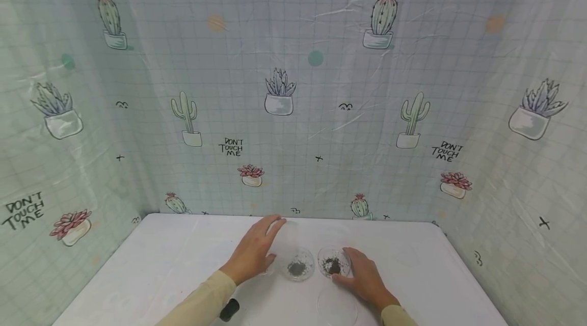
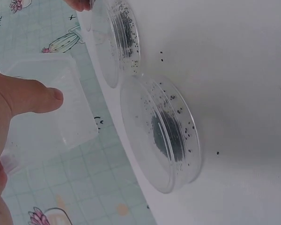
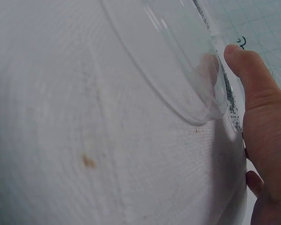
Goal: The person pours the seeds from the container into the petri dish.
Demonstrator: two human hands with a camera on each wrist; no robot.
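My left hand [image 1: 253, 249] grips a clear plastic box [image 2: 77, 108], its thumb lying across one face and other fingers behind. Just right of it stands a round clear petri dish [image 1: 308, 276] with a heap of dark grains [image 1: 297, 268]; smaller specks are scattered around the heap. A second petri dish [image 1: 323, 255] with dark grains [image 1: 333, 266] is beside it. My right hand [image 1: 364, 276] holds that second dish at its right side, thumb toward the front and fingers behind. In the right wrist view a clear round lid [image 3: 164, 70] partly covers the sight of it.
The clear lid [image 1: 337, 308] lies on the white table [image 1: 403, 260] in front of the right dish. A small black object [image 1: 230, 309] is by the left sleeve. Loose dark grains [image 2: 218, 153] dot the tabletop. A cactus-print curtain [image 1: 293, 158] surrounds the table's back and sides.
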